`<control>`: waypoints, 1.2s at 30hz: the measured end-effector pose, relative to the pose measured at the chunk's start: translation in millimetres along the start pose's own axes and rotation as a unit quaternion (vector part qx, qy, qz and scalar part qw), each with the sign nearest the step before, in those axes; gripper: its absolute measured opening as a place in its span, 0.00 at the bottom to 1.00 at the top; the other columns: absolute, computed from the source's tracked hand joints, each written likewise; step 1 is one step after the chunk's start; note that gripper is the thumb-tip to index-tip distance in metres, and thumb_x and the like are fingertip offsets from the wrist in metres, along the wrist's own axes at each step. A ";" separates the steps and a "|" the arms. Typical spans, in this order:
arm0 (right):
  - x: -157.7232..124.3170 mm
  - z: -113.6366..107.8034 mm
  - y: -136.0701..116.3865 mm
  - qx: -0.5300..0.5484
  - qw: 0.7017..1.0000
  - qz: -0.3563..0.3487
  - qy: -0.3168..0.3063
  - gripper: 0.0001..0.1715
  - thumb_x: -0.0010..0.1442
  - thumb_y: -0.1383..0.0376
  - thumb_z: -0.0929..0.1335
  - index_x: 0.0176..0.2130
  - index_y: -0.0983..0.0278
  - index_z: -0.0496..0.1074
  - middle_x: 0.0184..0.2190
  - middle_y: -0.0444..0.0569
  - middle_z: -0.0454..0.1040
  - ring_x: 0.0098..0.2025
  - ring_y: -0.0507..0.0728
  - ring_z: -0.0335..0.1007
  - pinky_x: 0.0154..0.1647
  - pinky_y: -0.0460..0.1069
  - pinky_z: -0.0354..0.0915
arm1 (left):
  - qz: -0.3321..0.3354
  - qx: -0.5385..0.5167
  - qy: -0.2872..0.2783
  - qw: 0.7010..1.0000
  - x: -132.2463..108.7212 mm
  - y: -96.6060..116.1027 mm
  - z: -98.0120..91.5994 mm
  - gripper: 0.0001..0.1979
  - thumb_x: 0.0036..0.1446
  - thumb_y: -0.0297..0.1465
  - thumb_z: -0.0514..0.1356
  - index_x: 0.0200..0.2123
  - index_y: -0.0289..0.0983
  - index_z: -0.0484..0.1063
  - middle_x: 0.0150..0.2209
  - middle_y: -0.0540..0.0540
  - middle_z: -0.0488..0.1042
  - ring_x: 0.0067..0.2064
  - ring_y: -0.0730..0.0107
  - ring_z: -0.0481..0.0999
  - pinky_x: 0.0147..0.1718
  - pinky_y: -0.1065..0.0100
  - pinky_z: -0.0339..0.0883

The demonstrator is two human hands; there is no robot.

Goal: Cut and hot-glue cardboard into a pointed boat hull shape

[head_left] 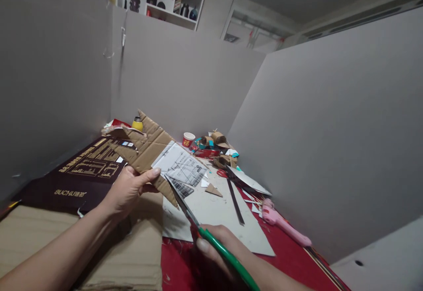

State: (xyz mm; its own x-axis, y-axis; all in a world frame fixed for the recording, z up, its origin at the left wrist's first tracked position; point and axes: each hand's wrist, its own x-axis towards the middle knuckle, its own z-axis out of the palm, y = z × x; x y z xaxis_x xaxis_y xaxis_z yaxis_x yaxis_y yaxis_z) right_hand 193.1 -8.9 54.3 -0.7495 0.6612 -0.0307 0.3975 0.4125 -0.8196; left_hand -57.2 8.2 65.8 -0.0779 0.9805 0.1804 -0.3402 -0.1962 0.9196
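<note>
My left hand [127, 189] grips a piece of brown cardboard [150, 147] by its near edge, thumb on top. Pointed, jagged ends stick out from the cardboard, and a white printed label [180, 163] covers part of it. In my right hand [214, 247] is a pair of scissors [228, 255] with green handles. Its blades reach up to the labelled part, where a cut separates a pointed strip from the rest. How far the blades are apart is hard to see. A small cardboard triangle [214, 190] lies on a white board [254, 240] beneath.
At left are a dark printed box [71, 194] and a large cardboard sheet [33, 233]. A red paper cup [188, 139], cardboard scraps [220, 139] and a yellow jar [137, 124] stand behind. A pink glue gun [286, 225] lies right, on red cloth [287, 264]. Grey panels [185, 79] enclose the table.
</note>
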 end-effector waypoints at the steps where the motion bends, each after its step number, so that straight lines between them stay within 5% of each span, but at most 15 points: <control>1: 0.7 0.6 0.2 0.002 1.000 0.000 -0.002 0.31 0.64 0.40 0.54 0.28 0.63 0.56 0.24 0.42 0.54 0.28 0.51 0.47 0.26 0.46 0.52 | -0.002 -0.004 0.002 1.000 -0.1 -0.2 -0.1 0.13 0.48 0.35 0.70 0.37 0.36 0.78 0.43 0.43 0.80 0.39 0.62 0.78 0.30 0.67 0.74; 11: 7.0 6.3 12.9 0.043 0.999 -0.020 0.012 0.27 0.65 0.44 0.58 0.29 0.64 0.57 0.23 0.41 0.57 0.26 0.50 0.50 0.24 0.44 0.53 | -0.036 -0.052 0.040 0.997 0.0 -1.3 3.6 0.08 0.46 0.31 0.71 0.28 0.33 0.78 0.29 0.48 0.79 0.31 0.71 0.77 0.26 0.72 0.75; 18: 9.1 8.6 21.5 0.014 0.999 -0.023 0.023 0.25 0.67 0.48 0.58 0.27 0.63 0.57 0.21 0.42 0.59 0.23 0.49 0.51 0.22 0.45 0.52 | -0.047 -0.084 0.052 0.994 0.0 -1.3 4.0 0.12 0.39 0.31 0.74 0.25 0.33 0.76 0.28 0.50 0.79 0.29 0.71 0.77 0.22 0.72 0.74; 24: 10.2 6.4 22.6 -0.023 0.998 -0.034 0.044 0.18 0.67 0.55 0.60 0.29 0.63 0.58 0.21 0.40 0.58 0.23 0.49 0.50 0.24 0.44 0.52 | -0.061 -0.125 0.039 0.989 -2.1 -2.4 5.0 0.27 0.37 0.31 0.75 0.08 0.35 0.58 0.13 0.54 0.65 0.24 0.74 0.74 0.18 0.77 0.70; 30: 11.4 5.3 19.5 -0.070 0.996 -0.018 0.043 0.14 0.65 0.57 0.61 0.31 0.62 0.58 0.23 0.40 0.62 0.24 0.50 0.53 0.25 0.45 0.54 | -0.073 -0.146 0.045 0.986 -2.7 -1.7 8.5 0.10 0.42 0.27 0.72 0.23 0.34 0.73 0.27 0.49 0.78 0.29 0.70 0.77 0.24 0.72 0.73; 36: 10.5 7.6 18.0 -0.112 0.992 -0.011 0.052 0.13 0.63 0.57 0.61 0.31 0.62 0.58 0.23 0.41 0.62 0.24 0.50 0.52 0.26 0.46 0.54 | -0.077 -0.184 0.028 0.979 -4.0 -1.9 10.4 0.06 0.48 0.24 0.68 0.31 0.35 0.75 0.35 0.45 0.81 0.34 0.66 0.79 0.28 0.69 0.75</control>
State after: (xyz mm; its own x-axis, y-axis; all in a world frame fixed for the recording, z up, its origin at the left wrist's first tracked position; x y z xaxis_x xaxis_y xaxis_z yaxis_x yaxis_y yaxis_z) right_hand 188.3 0.7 35.0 -0.7047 0.7074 0.0542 0.4989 0.5484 -0.6711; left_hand -46.4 4.8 66.9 -0.0463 0.9987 0.0216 -0.6665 -0.0470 0.7440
